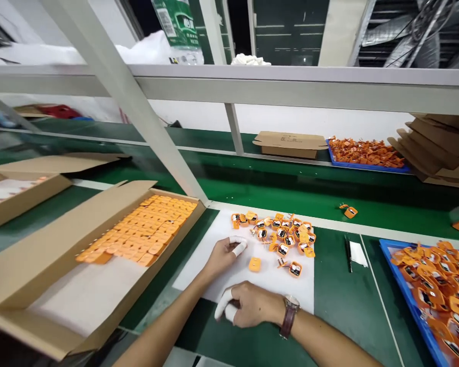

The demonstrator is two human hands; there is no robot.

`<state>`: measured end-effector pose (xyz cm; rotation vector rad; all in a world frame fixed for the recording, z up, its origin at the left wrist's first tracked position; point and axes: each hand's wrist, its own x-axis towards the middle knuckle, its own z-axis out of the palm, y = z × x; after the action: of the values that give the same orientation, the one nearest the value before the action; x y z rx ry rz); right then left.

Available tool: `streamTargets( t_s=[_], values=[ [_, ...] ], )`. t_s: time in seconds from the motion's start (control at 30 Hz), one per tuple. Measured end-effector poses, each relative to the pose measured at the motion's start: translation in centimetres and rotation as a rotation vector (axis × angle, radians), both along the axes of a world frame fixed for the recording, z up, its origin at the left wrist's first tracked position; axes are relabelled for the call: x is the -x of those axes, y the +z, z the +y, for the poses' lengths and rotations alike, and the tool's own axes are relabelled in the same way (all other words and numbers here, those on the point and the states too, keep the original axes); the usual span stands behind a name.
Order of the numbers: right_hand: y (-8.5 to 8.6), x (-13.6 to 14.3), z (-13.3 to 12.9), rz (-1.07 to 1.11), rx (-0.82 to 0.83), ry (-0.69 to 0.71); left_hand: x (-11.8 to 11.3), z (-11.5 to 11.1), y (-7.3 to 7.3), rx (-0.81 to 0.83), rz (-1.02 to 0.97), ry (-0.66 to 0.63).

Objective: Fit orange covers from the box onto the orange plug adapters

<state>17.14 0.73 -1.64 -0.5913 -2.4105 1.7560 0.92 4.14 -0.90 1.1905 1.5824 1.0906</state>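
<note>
My left hand [224,256] hovers over a white sheet [210,278], white covers on its thumb and index finger, the tips slightly apart with nothing visible between them. My right hand [248,305], a watch on its wrist, is at the sheet's front edge; its white-covered fingers are curled but apart, with nothing visible in them. Between and beyond the hands lies a single orange piece [254,264]. An orange part with a black-and-white inside [295,269] sits right of it. Several similar parts [281,233] are clustered at the back of the sheet.
An open cardboard box [176,255] at left holds rows of orange pieces [149,224]. A blue tray [400,285] of orange parts stands at right. Black tweezers [348,254] lie beside white paper [358,254]. A metal frame [168,150] slants behind; flat cartons [443,148] are stacked back right.
</note>
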Motion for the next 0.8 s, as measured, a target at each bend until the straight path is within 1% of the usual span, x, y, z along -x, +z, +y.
streamTargets(
  t_s=[0.17,0.27,0.33,0.43,0.5,0.63,0.7,0.8],
  values=[
    [-0.8,0.0,0.2,0.079,0.028,-0.005,-0.7,-0.3,-0.1,-0.043,0.023,0.063],
    [-1.0,0.0,0.1,0.106,0.032,-0.017,-0.8,-0.4,-0.4,-0.068,0.033,0.061],
    [-1.2,0.0,0.0,0.111,0.033,-0.024,-0.7,-0.5,-0.6,-0.084,0.041,0.038],
    [-1.4,0.0,-0.1,0.104,0.046,-0.032,-0.5,-0.5,-0.8,-0.113,0.047,-0.024],
    [-1.4,0.1,0.0,0.095,0.047,-0.026,-0.2,-0.5,-0.6,-0.131,0.052,-0.089],
    [-0.6,-0.1,0.0,0.077,0.029,0.000,0.7,-0.9,0.3,-0.140,0.096,-0.279],
    [-0.2,-0.3,-0.7,0.068,-0.031,0.000,0.9,-1.5,0.8,-0.135,0.147,-0.362],
    [0.3,-0.6,-2.6,0.072,-0.187,0.020,0.4,-2.6,1.2,-0.177,0.240,-0.396]
  ],
)
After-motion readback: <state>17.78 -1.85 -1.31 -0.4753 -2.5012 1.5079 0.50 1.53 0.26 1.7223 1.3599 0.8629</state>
